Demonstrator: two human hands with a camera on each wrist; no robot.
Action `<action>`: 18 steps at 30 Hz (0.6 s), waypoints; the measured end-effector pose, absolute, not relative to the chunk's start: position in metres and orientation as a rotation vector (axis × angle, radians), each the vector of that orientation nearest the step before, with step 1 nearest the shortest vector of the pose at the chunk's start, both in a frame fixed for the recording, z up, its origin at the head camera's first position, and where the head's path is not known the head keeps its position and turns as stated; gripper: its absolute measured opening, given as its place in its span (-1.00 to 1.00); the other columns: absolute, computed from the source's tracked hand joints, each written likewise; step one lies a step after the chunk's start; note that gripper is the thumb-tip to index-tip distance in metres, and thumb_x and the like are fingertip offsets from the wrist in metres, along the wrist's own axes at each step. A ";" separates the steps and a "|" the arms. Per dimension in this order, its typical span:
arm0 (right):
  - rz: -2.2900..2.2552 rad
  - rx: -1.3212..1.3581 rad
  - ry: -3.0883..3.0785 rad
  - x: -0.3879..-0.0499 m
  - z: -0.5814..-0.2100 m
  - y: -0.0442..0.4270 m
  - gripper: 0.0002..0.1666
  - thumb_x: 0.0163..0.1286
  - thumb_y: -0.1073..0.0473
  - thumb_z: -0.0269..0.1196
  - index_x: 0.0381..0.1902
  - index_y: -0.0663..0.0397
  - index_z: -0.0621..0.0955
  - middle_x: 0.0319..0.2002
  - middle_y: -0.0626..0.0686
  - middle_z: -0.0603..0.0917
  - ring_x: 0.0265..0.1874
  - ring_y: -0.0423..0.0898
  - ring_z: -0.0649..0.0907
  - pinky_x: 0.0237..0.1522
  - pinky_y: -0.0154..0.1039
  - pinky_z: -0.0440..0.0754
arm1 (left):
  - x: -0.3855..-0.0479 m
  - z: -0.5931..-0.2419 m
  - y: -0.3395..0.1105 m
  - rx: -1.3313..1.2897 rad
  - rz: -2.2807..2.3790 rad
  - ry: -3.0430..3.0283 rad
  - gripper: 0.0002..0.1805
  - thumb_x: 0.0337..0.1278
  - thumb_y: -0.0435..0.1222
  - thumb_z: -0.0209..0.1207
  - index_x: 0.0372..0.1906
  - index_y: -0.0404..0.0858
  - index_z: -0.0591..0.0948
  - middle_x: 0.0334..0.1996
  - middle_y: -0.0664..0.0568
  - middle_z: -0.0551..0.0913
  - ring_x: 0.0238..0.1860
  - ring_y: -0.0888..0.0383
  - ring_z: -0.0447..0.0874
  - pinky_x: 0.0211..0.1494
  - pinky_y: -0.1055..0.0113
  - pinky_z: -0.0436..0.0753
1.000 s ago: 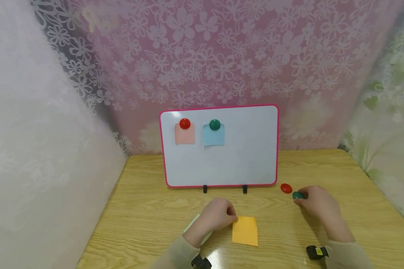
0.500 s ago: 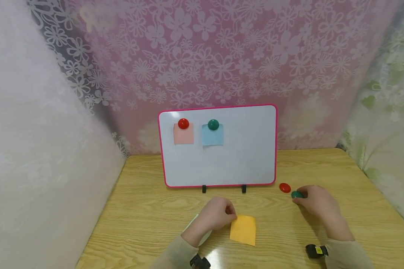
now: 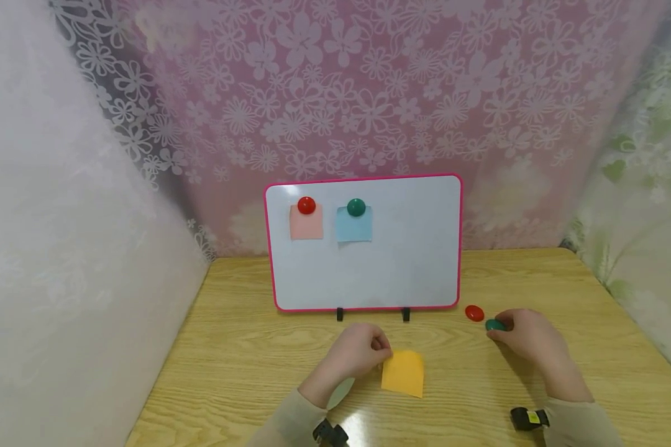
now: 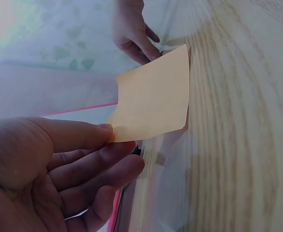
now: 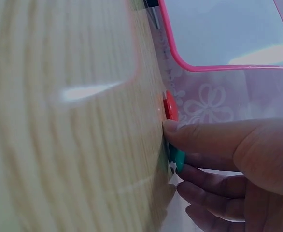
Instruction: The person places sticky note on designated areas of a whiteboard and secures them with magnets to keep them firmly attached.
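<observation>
My left hand pinches an orange sticky note by its upper left corner, between thumb and forefinger. In the left wrist view the note slants up off the tabletop. Over on the right, my right hand holds a round green magnet at the table surface, thumb on one side and fingers on the other. Right beside it lies a red magnet, which in the right wrist view shows just beyond the thumb. Under my left forearm, a pale green note is partly hidden.
A pink-framed whiteboard stands upright on small black feet at the back of the wooden table. A red magnet holds a pink note on it; another green magnet holds a blue note. Patterned walls enclose the table.
My left hand has moved slightly up the table, lifting the orange note with it. The right hand stays at the green magnet.
</observation>
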State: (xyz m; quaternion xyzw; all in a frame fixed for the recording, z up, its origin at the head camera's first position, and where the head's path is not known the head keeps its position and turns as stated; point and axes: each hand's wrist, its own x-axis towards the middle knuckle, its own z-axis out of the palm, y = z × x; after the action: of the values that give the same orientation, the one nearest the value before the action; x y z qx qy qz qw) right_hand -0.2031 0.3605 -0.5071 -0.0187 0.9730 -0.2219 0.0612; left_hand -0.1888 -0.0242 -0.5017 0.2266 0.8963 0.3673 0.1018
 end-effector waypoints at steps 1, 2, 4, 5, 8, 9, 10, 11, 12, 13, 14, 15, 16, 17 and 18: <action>-0.671 -0.055 2.943 -0.203 -0.507 0.361 -0.26 0.40 -0.14 0.48 0.16 0.45 0.67 0.02 0.36 0.75 0.01 0.37 0.70 0.00 0.33 0.65 | -0.189 -0.501 -0.025 0.673 1.082 2.654 -0.88 0.34 -0.27 0.44 -0.36 -0.12 0.77 -0.47 0.29 0.66 -0.43 0.38 0.56 -0.29 0.43 0.60; -0.674 -0.055 2.944 -0.204 -0.508 0.361 -0.26 0.40 -0.15 0.48 0.16 0.45 0.67 0.01 0.36 0.75 0.01 0.37 0.70 0.00 0.33 0.65 | -0.189 -0.500 -0.026 0.666 1.086 2.653 -0.88 0.34 -0.27 0.44 -0.36 -0.11 0.77 -0.47 0.29 0.66 -0.42 0.38 0.56 -0.28 0.43 0.60; -0.689 -0.051 2.939 -0.204 -0.507 0.362 -0.24 0.40 -0.17 0.47 0.17 0.45 0.67 0.01 0.35 0.75 0.00 0.35 0.71 -0.01 0.32 0.66 | -0.190 -0.498 -0.027 0.653 1.101 2.649 -0.88 0.35 -0.26 0.43 -0.35 -0.11 0.77 -0.46 0.28 0.67 -0.41 0.37 0.58 -0.27 0.42 0.61; -0.701 -0.049 2.934 -0.204 -0.507 0.362 -0.23 0.41 -0.18 0.47 0.18 0.45 0.66 0.01 0.35 0.75 0.00 0.35 0.71 -0.01 0.31 0.66 | -0.190 -0.497 -0.028 0.645 1.114 2.641 -0.89 0.36 -0.26 0.43 -0.33 -0.11 0.77 -0.45 0.27 0.67 -0.40 0.37 0.58 -0.27 0.41 0.61; -0.738 -0.041 2.921 -0.202 -0.504 0.364 -0.19 0.44 -0.21 0.44 0.22 0.46 0.63 0.04 0.36 0.74 0.00 0.34 0.72 -0.03 0.29 0.67 | -0.191 -0.496 -0.032 0.642 1.151 2.631 -0.92 0.39 -0.28 0.41 -0.29 -0.13 0.78 -0.42 0.26 0.67 -0.39 0.36 0.59 -0.28 0.40 0.62; -0.748 -0.034 2.916 -0.202 -0.502 0.364 -0.17 0.44 -0.23 0.43 0.24 0.46 0.62 0.05 0.37 0.74 0.00 0.34 0.72 -0.04 0.28 0.67 | -0.192 -0.495 -0.033 0.647 1.159 2.633 -0.93 0.40 -0.28 0.40 -0.28 -0.13 0.78 -0.41 0.26 0.68 -0.39 0.36 0.59 -0.28 0.39 0.62; -0.755 -0.030 2.916 -0.201 -0.501 0.364 -0.16 0.45 -0.24 0.42 0.25 0.45 0.62 0.05 0.37 0.74 0.00 0.34 0.71 -0.05 0.28 0.67 | -0.192 -0.495 -0.034 0.650 1.164 2.633 -0.93 0.41 -0.29 0.39 -0.26 -0.13 0.79 -0.40 0.26 0.68 -0.38 0.36 0.58 -0.28 0.39 0.62; -0.760 -0.028 2.914 -0.201 -0.499 0.365 -0.15 0.45 -0.25 0.42 0.26 0.45 0.61 0.06 0.37 0.73 0.00 0.34 0.71 -0.05 0.27 0.67 | -0.193 -0.495 -0.035 0.657 1.166 2.640 -0.94 0.41 -0.29 0.39 -0.26 -0.13 0.79 -0.40 0.26 0.67 -0.38 0.36 0.58 -0.28 0.40 0.62; -0.765 -0.029 2.919 -0.200 -0.498 0.365 -0.15 0.45 -0.24 0.42 0.26 0.45 0.61 0.05 0.36 0.74 -0.01 0.33 0.71 -0.06 0.26 0.67 | -0.194 -0.495 -0.036 0.662 1.168 2.647 -0.94 0.41 -0.29 0.39 -0.26 -0.12 0.79 -0.40 0.26 0.68 -0.38 0.36 0.58 -0.28 0.40 0.62; -0.769 -0.029 2.923 -0.200 -0.497 0.365 -0.15 0.45 -0.24 0.42 0.26 0.45 0.61 0.04 0.36 0.74 -0.01 0.33 0.72 -0.06 0.25 0.68 | -0.195 -0.495 -0.037 0.665 1.169 2.656 -0.93 0.41 -0.30 0.39 -0.26 -0.12 0.79 -0.40 0.27 0.67 -0.38 0.36 0.58 -0.28 0.40 0.62; -0.771 -0.031 2.929 -0.199 -0.496 0.365 -0.16 0.45 -0.24 0.43 0.26 0.45 0.61 0.04 0.35 0.74 -0.02 0.32 0.72 -0.07 0.25 0.68 | -0.196 -0.495 -0.038 0.660 1.171 2.661 -0.93 0.41 -0.29 0.39 -0.26 -0.11 0.79 -0.40 0.28 0.67 -0.38 0.36 0.58 -0.27 0.41 0.62; -0.775 -0.037 2.935 -0.199 -0.495 0.364 -0.16 0.45 -0.23 0.43 0.26 0.45 0.61 0.02 0.34 0.75 -0.02 0.31 0.72 -0.08 0.23 0.69 | -0.197 -0.495 -0.040 0.652 1.185 2.661 -0.93 0.40 -0.30 0.39 -0.26 -0.10 0.79 -0.41 0.28 0.67 -0.38 0.36 0.57 -0.27 0.40 0.62; -0.779 -0.044 2.941 -0.198 -0.494 0.364 -0.17 0.44 -0.21 0.44 0.26 0.45 0.61 0.02 0.33 0.75 -0.03 0.31 0.73 -0.09 0.22 0.70 | -0.198 -0.494 -0.041 0.641 1.197 2.661 -0.94 0.40 -0.29 0.39 -0.26 -0.10 0.79 -0.41 0.28 0.67 -0.38 0.35 0.57 -0.27 0.40 0.62; -0.782 -0.046 2.944 -0.198 -0.494 0.364 -0.18 0.44 -0.21 0.44 0.26 0.44 0.62 0.01 0.33 0.75 -0.04 0.30 0.73 -0.11 0.21 0.70 | -0.198 -0.493 -0.042 0.630 1.209 2.663 -0.94 0.40 -0.30 0.39 -0.26 -0.10 0.79 -0.40 0.29 0.66 -0.38 0.35 0.58 -0.27 0.40 0.62; -0.783 -0.049 2.948 -0.198 -0.493 0.363 -0.19 0.44 -0.20 0.44 0.26 0.43 0.62 0.01 0.32 0.75 -0.04 0.29 0.73 -0.12 0.20 0.71 | -0.199 -0.492 -0.043 0.617 1.225 2.662 -0.94 0.40 -0.30 0.39 -0.25 -0.09 0.79 -0.40 0.29 0.66 -0.37 0.34 0.58 -0.26 0.39 0.62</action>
State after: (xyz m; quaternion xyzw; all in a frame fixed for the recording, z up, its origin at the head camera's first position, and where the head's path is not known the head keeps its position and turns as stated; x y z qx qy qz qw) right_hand -0.1978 0.3632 -0.4928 -0.0162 0.9653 -0.2565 0.0453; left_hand -0.1990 -0.0432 -0.4924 0.2056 0.8865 0.4080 0.0734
